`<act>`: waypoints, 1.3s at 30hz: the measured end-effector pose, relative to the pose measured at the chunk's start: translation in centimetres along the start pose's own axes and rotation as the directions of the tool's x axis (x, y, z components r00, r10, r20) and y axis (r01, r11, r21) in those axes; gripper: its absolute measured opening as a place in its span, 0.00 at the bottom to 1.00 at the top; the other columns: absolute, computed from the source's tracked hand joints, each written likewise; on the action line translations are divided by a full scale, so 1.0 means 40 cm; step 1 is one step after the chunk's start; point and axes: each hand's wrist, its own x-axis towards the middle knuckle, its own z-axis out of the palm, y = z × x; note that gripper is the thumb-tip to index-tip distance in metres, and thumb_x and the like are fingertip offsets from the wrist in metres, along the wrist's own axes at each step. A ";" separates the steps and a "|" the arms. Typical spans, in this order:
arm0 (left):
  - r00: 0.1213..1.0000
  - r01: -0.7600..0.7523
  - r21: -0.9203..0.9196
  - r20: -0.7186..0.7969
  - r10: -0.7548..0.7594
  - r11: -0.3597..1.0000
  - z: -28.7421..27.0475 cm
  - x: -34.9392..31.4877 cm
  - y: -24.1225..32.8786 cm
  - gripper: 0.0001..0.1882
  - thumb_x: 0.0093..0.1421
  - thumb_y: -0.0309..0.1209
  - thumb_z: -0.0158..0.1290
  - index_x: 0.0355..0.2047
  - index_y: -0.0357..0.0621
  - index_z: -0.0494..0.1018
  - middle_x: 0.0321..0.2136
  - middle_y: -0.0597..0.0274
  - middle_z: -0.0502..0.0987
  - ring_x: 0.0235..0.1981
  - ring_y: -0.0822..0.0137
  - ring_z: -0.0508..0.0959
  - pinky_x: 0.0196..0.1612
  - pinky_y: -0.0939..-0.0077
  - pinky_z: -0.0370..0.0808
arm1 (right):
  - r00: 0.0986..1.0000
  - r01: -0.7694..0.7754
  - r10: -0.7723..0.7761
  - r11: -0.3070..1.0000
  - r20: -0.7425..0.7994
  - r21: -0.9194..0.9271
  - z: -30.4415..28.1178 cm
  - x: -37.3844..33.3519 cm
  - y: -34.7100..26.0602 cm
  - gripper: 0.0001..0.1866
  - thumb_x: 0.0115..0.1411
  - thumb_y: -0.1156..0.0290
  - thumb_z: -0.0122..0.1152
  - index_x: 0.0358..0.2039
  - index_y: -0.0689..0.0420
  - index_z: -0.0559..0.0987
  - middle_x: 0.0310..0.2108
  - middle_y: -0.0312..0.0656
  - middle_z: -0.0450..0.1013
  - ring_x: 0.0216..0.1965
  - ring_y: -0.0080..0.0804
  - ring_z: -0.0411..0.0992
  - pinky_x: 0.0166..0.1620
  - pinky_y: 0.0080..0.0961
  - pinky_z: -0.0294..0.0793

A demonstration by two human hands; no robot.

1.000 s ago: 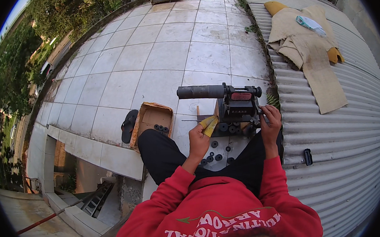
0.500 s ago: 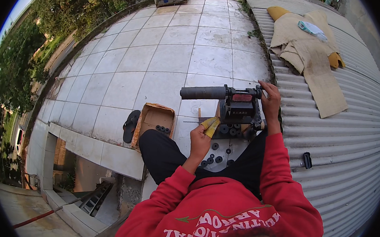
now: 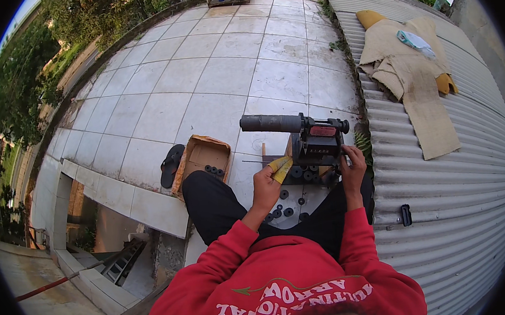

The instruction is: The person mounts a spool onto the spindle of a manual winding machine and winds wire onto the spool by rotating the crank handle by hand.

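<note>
A black motor-like machine point(image 3: 317, 144) with a long grey cylindrical roller point(image 3: 270, 123) stands between my knees. My left hand point(image 3: 266, 186) is closed at its near left side, with yellow wrapping point(image 3: 281, 168) around the fingers; what they grip is hidden. A thin rod point(image 3: 254, 161) sticks out to the left beyond that hand. My right hand point(image 3: 353, 163) has bent fingers at the machine's lower right side, below the round end knob point(image 3: 343, 126). Whatever it pinches there cannot be made out. Several black wheel-shaped pieces point(image 3: 284, 194) lie on the tiles and under the machine.
A cardboard box point(image 3: 205, 149) with several black round pieces stands left of my legs, beside a dark sandal point(image 3: 173, 166). Corrugated roofing point(image 3: 442, 197) runs along the right, bearing beige cloth point(image 3: 406, 59) and a black part point(image 3: 406, 215). An opening point(image 3: 114, 231) drops away at lower left.
My right hand has left the knob at the machine's right end and moved down and toward me, to its lower right side. The left hand stays in place.
</note>
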 end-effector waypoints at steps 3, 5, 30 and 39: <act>1.000 0.010 0.005 -0.003 -0.010 1.000 0.000 0.000 -0.011 0.15 0.71 0.20 0.57 0.57 0.31 0.82 0.49 0.57 0.87 0.50 0.74 0.83 0.56 0.79 0.77 | 0.998 0.040 -0.038 0.999 -0.058 0.031 -0.027 -0.003 -0.019 0.21 0.56 0.85 0.69 0.51 0.54 0.88 0.47 0.42 0.82 0.54 0.42 0.78 0.60 0.38 0.75; 1.000 0.009 0.012 -0.007 -0.009 1.000 -0.003 0.000 -0.016 0.15 0.71 0.20 0.57 0.57 0.31 0.82 0.49 0.57 0.87 0.49 0.74 0.83 0.56 0.79 0.77 | 0.991 0.089 -0.088 0.996 -0.097 0.004 -0.043 0.018 -0.037 0.23 0.56 0.85 0.69 0.51 0.53 0.88 0.47 0.42 0.81 0.55 0.42 0.78 0.61 0.39 0.74; 0.999 -0.005 0.015 -0.045 0.006 1.000 -0.013 0.006 -0.002 0.15 0.70 0.20 0.58 0.56 0.29 0.81 0.48 0.54 0.88 0.48 0.73 0.84 0.54 0.78 0.78 | 0.999 0.016 -0.015 1.000 0.036 -0.026 0.046 0.040 0.042 0.18 0.56 0.81 0.70 0.49 0.55 0.87 0.46 0.44 0.82 0.52 0.47 0.78 0.58 0.39 0.74; 0.999 -0.005 -0.001 -0.046 0.005 1.000 -0.010 0.015 -0.009 0.15 0.70 0.20 0.59 0.56 0.30 0.82 0.47 0.55 0.88 0.48 0.73 0.84 0.53 0.78 0.78 | 0.977 0.171 -0.178 0.983 -0.120 -0.067 -0.058 0.051 -0.060 0.23 0.56 0.86 0.68 0.52 0.54 0.88 0.48 0.42 0.81 0.57 0.44 0.77 0.63 0.40 0.72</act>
